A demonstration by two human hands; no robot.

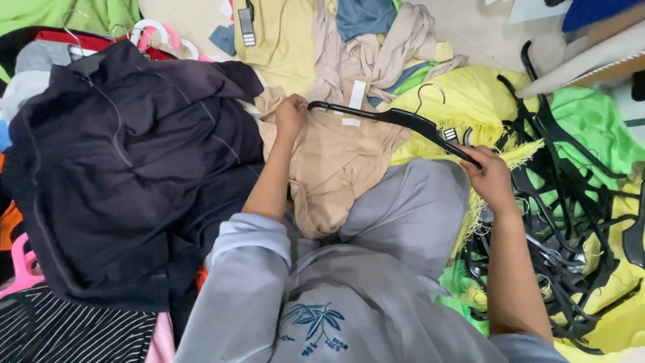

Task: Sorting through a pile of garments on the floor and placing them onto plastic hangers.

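A beige garment point(332, 165) lies across my grey-trousered lap. A black plastic hanger point(396, 119) with a metal hook stretches over its top. My left hand point(290, 115) grips the garment's shoulder at the hanger's left end. My right hand point(490, 176) holds the hanger's right end. A white label sticks up at the garment's neck.
A pile of dark clothes point(127, 168) on hangers fills the left. Several loose black hangers point(571, 222) lie in a heap at the right on yellow and green cloth point(591, 121). More mixed clothes point(363, 47) lie beyond the lap. A pink hanger point(20, 265) pokes out at the left edge.
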